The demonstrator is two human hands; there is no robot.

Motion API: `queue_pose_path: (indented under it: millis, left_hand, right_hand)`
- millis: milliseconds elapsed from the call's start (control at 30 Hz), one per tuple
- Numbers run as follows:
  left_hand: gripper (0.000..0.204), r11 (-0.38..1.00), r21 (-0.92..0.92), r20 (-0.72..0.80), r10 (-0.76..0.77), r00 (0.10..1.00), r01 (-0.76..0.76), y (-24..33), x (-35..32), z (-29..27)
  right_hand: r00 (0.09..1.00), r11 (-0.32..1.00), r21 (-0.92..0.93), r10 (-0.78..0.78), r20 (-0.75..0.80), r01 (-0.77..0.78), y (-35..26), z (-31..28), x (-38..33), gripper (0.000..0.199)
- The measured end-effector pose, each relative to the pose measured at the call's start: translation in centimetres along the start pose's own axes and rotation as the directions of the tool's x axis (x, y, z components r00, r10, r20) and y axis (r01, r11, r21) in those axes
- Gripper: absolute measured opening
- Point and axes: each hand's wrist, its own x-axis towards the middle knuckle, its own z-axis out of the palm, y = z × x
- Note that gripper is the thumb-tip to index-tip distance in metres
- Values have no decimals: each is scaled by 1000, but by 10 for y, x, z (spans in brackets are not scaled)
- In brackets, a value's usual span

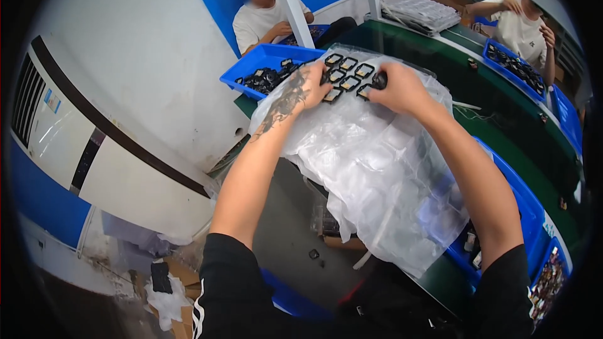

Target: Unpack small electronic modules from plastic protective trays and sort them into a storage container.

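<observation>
A: What are the two hands on?

B: Both rest on a clear plastic blister tray (348, 75) that lies on a heap of crumpled clear plastic sheeting (377, 163) on the green workbench (502, 113). The left hand (301, 88) lies on the tray's left edge, fingers curled down onto it. I cannot tell whether they pinch anything.

A: And the right?

B: The right hand (402, 88) is at the tray's right edge, its fingers closed around one small black part (379, 80), held just over the tray.

A: How many parts sit in the tray?

B: I count about seven small black square components (349, 83) in their pockets, in two slanted rows. The hands cover the rest, so the full number is hidden.

A: Bins?

B: One blue bin (264, 63) just left of the tray, holding a pile of loose black parts too tangled to count. A second blue bin (521, 213) sits under the sheeting by the right forearm, and a third blue bin (515, 66) is farther along the bench.

A: Anyone else?

B: Two people in white shirts: one person (260, 16) seated behind the left bin, another person (521, 25) at the far right. A stack of clear trays (424, 12) lies between them.
</observation>
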Motion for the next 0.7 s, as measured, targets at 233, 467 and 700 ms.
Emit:
queue_pose_path:
  millis: [233, 467, 700]
  left_hand:
    - [40, 970, 16, -117, 242, 963, -241, -13, 13, 17]
    - [39, 991, -97, 15, 96, 995, -94, 32, 12, 5]
    - [51, 995, -64, -40, 80, 996, -82, 21, -16, 17]
  right_hand:
    - [946, 913, -249, -304, 110, 322, 0, 34, 50, 45]
    - [970, 921, -370, -29, 240, 119, -30, 7, 42, 47]
    - [961, 995, 101, -29, 275, 1, -2, -32, 4, 27]
